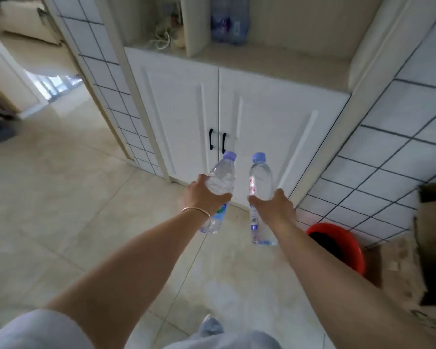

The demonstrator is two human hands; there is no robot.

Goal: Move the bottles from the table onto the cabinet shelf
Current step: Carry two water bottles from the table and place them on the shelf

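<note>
My left hand point(202, 196) grips a clear water bottle with a lilac cap point(222, 177) around its middle, cap pointing up toward the cabinet. My right hand point(275, 206) holds a second clear bottle with a blue cap point(260, 181) the same way. Both bottles hang in the air in front of the white cabinet doors point(186, 117). Above the doors runs the open cabinet shelf point(275, 69). Two bottles with purple labels point(228, 21) stand at the back of that shelf.
A red bucket point(342, 248) sits on the floor at the right, next to cardboard boxes point(431, 238). Tiled walls point(388, 147) flank the cabinet. A doorway point(35, 79) opens on the left. Cords and small items point(164, 34) lie in the shelf's left compartment.
</note>
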